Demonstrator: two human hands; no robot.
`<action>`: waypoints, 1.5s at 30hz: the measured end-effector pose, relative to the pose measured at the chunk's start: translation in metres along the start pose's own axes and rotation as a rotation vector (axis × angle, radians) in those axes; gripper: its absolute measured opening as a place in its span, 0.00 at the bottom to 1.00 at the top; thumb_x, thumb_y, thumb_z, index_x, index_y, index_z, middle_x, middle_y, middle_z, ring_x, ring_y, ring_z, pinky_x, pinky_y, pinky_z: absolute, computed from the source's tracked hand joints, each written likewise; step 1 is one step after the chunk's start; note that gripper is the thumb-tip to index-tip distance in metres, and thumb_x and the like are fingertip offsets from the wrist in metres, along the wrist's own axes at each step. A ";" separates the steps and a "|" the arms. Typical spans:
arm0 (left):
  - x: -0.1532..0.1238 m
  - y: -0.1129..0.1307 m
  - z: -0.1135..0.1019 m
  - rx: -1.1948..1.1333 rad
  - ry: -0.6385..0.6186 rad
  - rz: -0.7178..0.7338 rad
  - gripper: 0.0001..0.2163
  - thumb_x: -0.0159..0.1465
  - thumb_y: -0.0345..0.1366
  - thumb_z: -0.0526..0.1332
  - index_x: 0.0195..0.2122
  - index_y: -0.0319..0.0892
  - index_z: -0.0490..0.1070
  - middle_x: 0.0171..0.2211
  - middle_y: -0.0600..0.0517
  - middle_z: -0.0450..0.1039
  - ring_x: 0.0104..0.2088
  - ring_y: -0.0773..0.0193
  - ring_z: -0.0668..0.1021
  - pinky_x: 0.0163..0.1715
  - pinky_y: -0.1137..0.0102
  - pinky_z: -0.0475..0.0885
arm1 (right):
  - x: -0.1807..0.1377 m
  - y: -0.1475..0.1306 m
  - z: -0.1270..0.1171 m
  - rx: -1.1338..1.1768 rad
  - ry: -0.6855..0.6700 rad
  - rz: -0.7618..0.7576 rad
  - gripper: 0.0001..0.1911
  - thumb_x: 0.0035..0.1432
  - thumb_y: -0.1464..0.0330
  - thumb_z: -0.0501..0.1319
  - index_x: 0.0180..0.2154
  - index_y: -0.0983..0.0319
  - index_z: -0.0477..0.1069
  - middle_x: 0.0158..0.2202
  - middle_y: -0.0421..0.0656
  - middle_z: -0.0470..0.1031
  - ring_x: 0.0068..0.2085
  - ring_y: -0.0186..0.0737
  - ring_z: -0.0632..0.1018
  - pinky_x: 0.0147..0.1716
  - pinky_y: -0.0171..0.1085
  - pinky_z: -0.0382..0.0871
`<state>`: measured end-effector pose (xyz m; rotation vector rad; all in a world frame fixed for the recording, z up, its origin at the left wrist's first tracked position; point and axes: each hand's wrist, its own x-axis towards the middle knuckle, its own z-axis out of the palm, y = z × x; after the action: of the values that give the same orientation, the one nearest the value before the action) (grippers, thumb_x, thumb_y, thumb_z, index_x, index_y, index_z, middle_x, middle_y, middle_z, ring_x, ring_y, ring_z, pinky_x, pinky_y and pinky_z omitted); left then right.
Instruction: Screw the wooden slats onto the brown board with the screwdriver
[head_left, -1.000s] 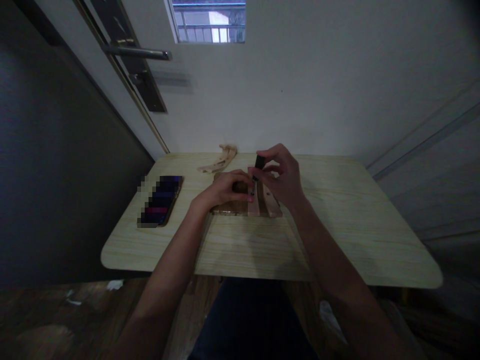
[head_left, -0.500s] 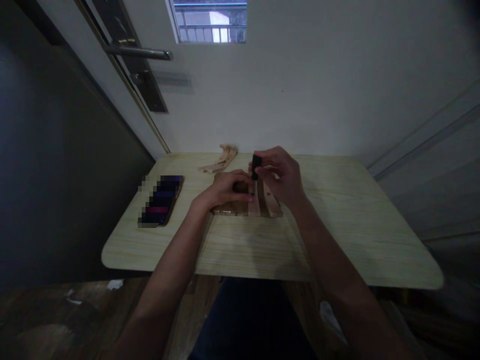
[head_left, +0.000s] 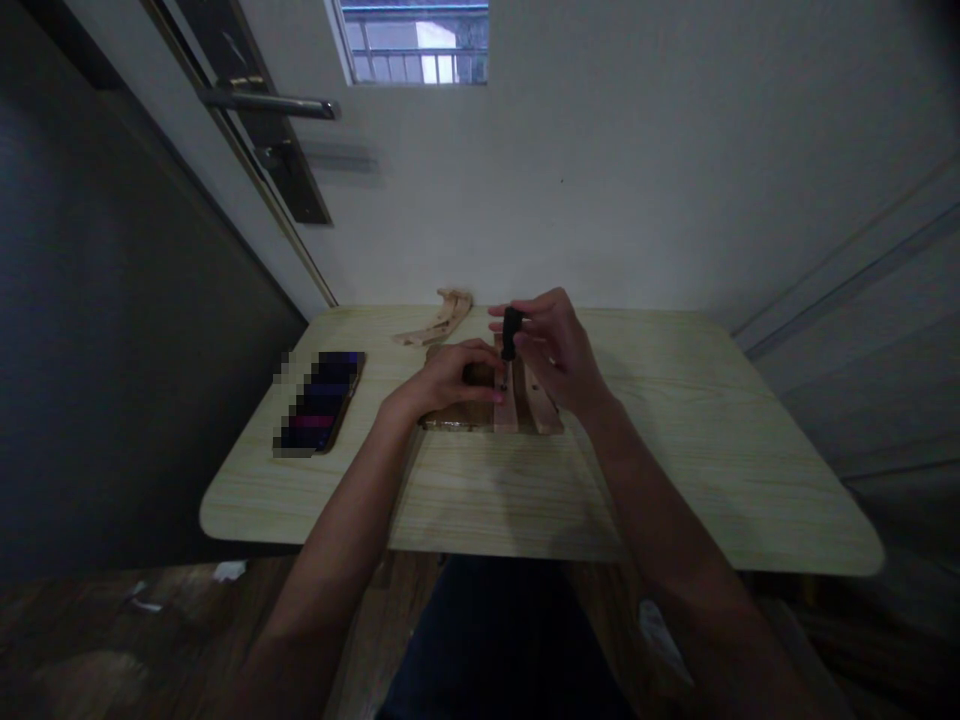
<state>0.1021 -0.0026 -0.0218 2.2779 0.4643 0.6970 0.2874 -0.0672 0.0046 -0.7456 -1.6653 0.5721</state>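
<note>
My right hand [head_left: 559, 345] is closed around the black handle of a screwdriver [head_left: 513, 333]. The tool stands nearly upright, and its tip points down at a pale wooden strip [head_left: 506, 412]. Small dark spots, perhaps screws or holes, show on that strip. From the other side, the curved thumb and fingers of my left hand [head_left: 454, 375] press on the strip beside the tip. Under it lies a brown board [head_left: 457, 415] with a shiny front edge. A second pale strip [head_left: 546, 412] lies slanted across the board's right part.
Behind the board, another pale, bent piece [head_left: 442, 318] lies on the light wood-grain table [head_left: 712, 430]. A phone [head_left: 322, 400], partly blurred, rests at the table's left. A white door with a metal handle [head_left: 277, 104] rises along the back edge.
The fingers of my right hand have shifted around the screwdriver handle, some now reaching past it to the left. My left hand keeps its place on the strip. The view has shifted slightly.
</note>
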 end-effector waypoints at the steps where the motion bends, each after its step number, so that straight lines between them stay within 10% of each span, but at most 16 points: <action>1: 0.000 -0.001 0.000 0.000 0.004 0.009 0.12 0.55 0.38 0.71 0.39 0.41 0.76 0.44 0.47 0.76 0.47 0.59 0.76 0.50 0.63 0.69 | -0.001 0.001 0.000 0.009 -0.001 0.014 0.13 0.63 0.60 0.58 0.48 0.54 0.62 0.45 0.43 0.75 0.42 0.38 0.80 0.36 0.37 0.79; 13: 0.000 0.000 0.000 0.018 -0.007 -0.021 0.12 0.56 0.40 0.70 0.39 0.42 0.76 0.43 0.48 0.77 0.44 0.59 0.77 0.47 0.64 0.71 | 0.004 0.007 0.003 -0.168 0.164 0.006 0.19 0.50 0.62 0.70 0.42 0.53 0.65 0.30 0.33 0.68 0.28 0.30 0.74 0.25 0.30 0.74; 23: 0.000 -0.001 0.000 0.046 0.011 -0.009 0.14 0.56 0.40 0.71 0.42 0.42 0.76 0.43 0.48 0.76 0.44 0.60 0.77 0.47 0.65 0.71 | 0.001 0.004 0.001 -0.033 0.063 -0.009 0.14 0.62 0.58 0.60 0.47 0.55 0.66 0.49 0.42 0.74 0.44 0.36 0.80 0.40 0.37 0.78; 36: 0.000 0.001 0.000 0.027 -0.014 -0.006 0.14 0.57 0.41 0.69 0.43 0.43 0.75 0.45 0.48 0.76 0.47 0.59 0.76 0.51 0.62 0.69 | 0.003 0.007 0.005 -0.115 0.135 0.035 0.19 0.51 0.60 0.69 0.42 0.54 0.65 0.32 0.34 0.68 0.31 0.30 0.74 0.25 0.29 0.72; 45: -0.001 0.002 0.000 0.048 0.003 -0.024 0.14 0.56 0.40 0.70 0.42 0.43 0.75 0.43 0.49 0.76 0.44 0.60 0.77 0.47 0.66 0.70 | 0.001 -0.001 0.001 0.038 0.105 0.002 0.11 0.59 0.60 0.62 0.42 0.55 0.65 0.46 0.42 0.75 0.44 0.37 0.79 0.36 0.37 0.78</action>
<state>0.1012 -0.0041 -0.0206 2.3127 0.5144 0.6844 0.2858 -0.0667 0.0058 -0.7381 -1.5527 0.5555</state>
